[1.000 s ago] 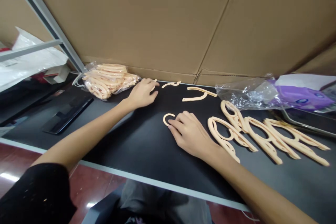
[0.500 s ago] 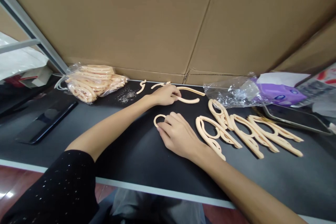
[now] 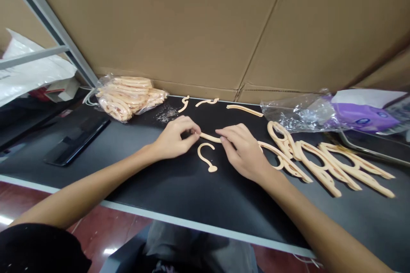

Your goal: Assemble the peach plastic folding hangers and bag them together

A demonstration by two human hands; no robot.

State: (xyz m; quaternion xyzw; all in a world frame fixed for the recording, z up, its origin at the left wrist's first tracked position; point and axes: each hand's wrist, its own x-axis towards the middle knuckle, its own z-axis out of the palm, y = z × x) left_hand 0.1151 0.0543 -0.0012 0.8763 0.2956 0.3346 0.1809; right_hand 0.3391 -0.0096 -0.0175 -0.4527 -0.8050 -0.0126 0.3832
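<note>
Brown cardboard (image 3: 160,21) stands at the back of a black counter (image 3: 179,196), just behind a stuffed clear bag (image 3: 124,98). Well to the bag's right lies a purple pack (image 3: 361,119); four cream hangers (image 3: 373,184) fan out to the bag's right too, nearer the counter's front. A dark slab (image 3: 80,140) rests in front of the bag and to its left. In front of the bag and to its right, the left hand (image 3: 176,136) has thumb and fingers closed in a pinch on the left end of a curved strip (image 3: 209,137). Farther right of the bag, the right hand (image 3: 241,151) is partly open, its thumb at the strip's right end; whether it grips cannot be told. The strip bridges the gap between the two hands. Right of the bag, beyond the hands, lies a bar (image 3: 245,110). A hook (image 3: 206,162) lies flat between the hands, just on the near side of the strip. Two small pieces (image 3: 207,102) lie just right of the bag.
</note>
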